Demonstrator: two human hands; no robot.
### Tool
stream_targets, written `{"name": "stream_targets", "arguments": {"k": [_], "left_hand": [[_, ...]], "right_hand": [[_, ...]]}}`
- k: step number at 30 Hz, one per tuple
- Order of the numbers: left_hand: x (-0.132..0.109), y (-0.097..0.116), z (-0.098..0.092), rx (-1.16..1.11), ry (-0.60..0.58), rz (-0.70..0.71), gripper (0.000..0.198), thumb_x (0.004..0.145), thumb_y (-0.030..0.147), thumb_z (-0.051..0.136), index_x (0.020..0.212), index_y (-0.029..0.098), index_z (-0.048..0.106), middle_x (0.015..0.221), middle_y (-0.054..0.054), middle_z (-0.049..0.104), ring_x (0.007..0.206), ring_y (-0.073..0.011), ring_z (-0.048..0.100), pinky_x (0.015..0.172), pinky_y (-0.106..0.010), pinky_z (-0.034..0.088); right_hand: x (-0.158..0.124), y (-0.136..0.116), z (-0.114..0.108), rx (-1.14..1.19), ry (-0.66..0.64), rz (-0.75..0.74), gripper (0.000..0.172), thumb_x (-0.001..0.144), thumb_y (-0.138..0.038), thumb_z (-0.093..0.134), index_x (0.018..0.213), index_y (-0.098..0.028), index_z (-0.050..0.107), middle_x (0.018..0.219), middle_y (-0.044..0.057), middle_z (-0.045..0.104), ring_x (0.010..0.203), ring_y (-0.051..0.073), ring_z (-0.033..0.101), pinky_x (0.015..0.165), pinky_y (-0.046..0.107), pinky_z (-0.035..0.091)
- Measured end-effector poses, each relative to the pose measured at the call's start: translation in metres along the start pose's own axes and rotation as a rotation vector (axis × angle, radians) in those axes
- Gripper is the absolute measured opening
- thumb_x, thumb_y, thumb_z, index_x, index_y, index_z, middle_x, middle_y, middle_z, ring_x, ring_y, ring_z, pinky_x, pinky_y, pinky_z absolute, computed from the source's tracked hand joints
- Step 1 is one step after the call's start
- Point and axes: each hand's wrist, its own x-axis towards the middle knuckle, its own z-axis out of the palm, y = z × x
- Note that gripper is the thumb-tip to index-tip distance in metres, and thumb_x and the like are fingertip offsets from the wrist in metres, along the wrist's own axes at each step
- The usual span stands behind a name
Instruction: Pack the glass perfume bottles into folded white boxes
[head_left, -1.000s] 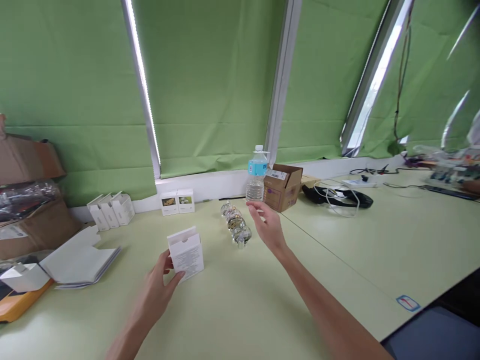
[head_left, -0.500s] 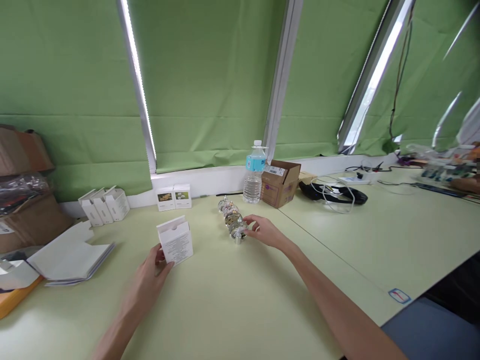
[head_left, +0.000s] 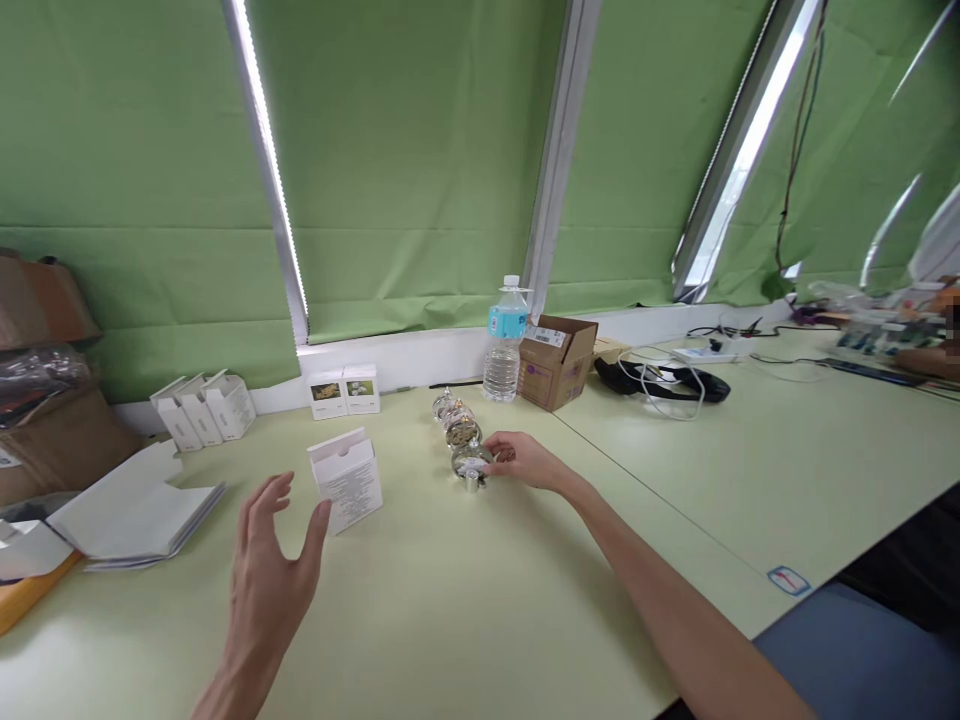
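Note:
A small round glass bottle (head_left: 471, 462) with a silvery cap is at the near end of a row of similar bottles (head_left: 459, 425) on the table. The thumb and fingers of my right hand (head_left: 521, 460) grip it at its right edge; the fingertips are partly hidden. On the left, a white carton (head_left: 349, 485) with small print stands upright, its top flap raised. My left hand (head_left: 274, 555) is just in front and to the left of the carton, fingers spread and holding nothing.
Several white cartons (head_left: 206, 410) and two picture boxes (head_left: 345, 392) line the wall. A water bottle (head_left: 502, 350) stands beside a brown cardboard box (head_left: 556, 365). Farther right lie a black strap-like item (head_left: 675, 382) and cables. Folded white sheets (head_left: 139, 515) lie left.
My left hand has let go of the white carton and drawn back, opening. The nearest glass bottle has come slightly apart from the row, with my right hand on it.

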Motion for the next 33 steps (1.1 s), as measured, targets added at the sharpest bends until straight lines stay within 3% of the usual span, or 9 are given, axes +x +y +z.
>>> {"name": "stream_targets", "arguments": {"k": [5,8,13,16,22,29,33], "left_hand": [[-0.010,0.007,0.002,-0.004,0.023,0.196,0.022,0.092,0.039,0.053,0.107,0.024,0.058,0.107,-0.006,0.061,0.083,-0.0191,0.060,0.076,-0.033,0.051],[-0.015,0.002,0.009,-0.029,-0.084,0.297,0.014,0.094,0.032,0.052,0.103,0.025,0.059,0.103,-0.005,0.063,0.083,-0.0185,0.061,0.071,-0.029,0.050],[-0.024,0.000,0.018,-0.038,-0.271,0.333,0.014,0.095,0.030,0.050,0.103,0.027,0.060,0.109,-0.005,0.066,0.094,-0.0212,0.065,0.080,-0.030,0.051],[-0.030,0.002,0.023,-0.010,-0.375,0.297,0.020,0.095,0.035,0.049,0.111,0.028,0.058,0.115,-0.005,0.066,0.100,-0.0233,0.067,0.082,-0.033,0.053],[-0.040,0.002,0.031,-0.004,-0.574,0.091,0.040,0.095,0.044,0.047,0.132,0.031,0.047,0.132,-0.006,0.061,0.111,-0.0256,0.065,0.087,-0.040,0.055],[-0.040,0.001,0.036,-0.074,-0.658,0.021,0.044,0.094,0.044,0.048,0.136,0.031,0.045,0.137,-0.005,0.059,0.122,-0.0238,0.059,0.098,-0.038,0.049],[-0.037,0.003,0.035,-0.075,-0.700,0.005,0.036,0.095,0.044,0.046,0.128,0.031,0.051,0.126,-0.003,0.066,0.113,-0.0225,0.063,0.093,-0.036,0.050]], "right_hand": [[-0.004,-0.013,0.004,-0.006,-0.045,-0.032,0.040,0.068,-0.040,0.078,0.100,-0.016,0.072,0.088,0.004,0.072,0.081,0.022,0.064,0.072,0.031,0.051],[-0.008,-0.024,0.009,-0.022,-0.076,-0.057,0.037,0.069,-0.040,0.077,0.098,-0.017,0.074,0.090,0.005,0.073,0.082,0.023,0.065,0.071,0.033,0.051],[-0.016,-0.047,0.019,-0.021,-0.169,-0.136,0.023,0.079,-0.037,0.069,0.094,-0.021,0.075,0.082,0.001,0.075,0.083,0.022,0.067,0.081,0.034,0.051],[-0.020,-0.055,0.028,-0.019,-0.192,-0.177,0.019,0.082,-0.036,0.068,0.092,-0.022,0.076,0.082,0.000,0.076,0.088,0.023,0.067,0.086,0.033,0.050],[-0.024,-0.061,0.050,-0.039,-0.182,-0.221,0.036,0.079,-0.040,0.074,0.110,-0.022,0.073,0.108,0.005,0.074,0.100,0.025,0.066,0.087,0.034,0.050],[-0.035,-0.079,0.063,-0.041,-0.259,-0.281,0.042,0.090,-0.045,0.062,0.127,-0.025,0.065,0.121,0.005,0.070,0.111,0.023,0.064,0.090,0.031,0.050],[-0.035,-0.081,0.054,-0.161,-0.118,-0.230,0.035,0.099,-0.034,0.047,0.128,-0.023,0.062,0.121,0.004,0.070,0.105,0.019,0.066,0.081,0.027,0.051]]}}
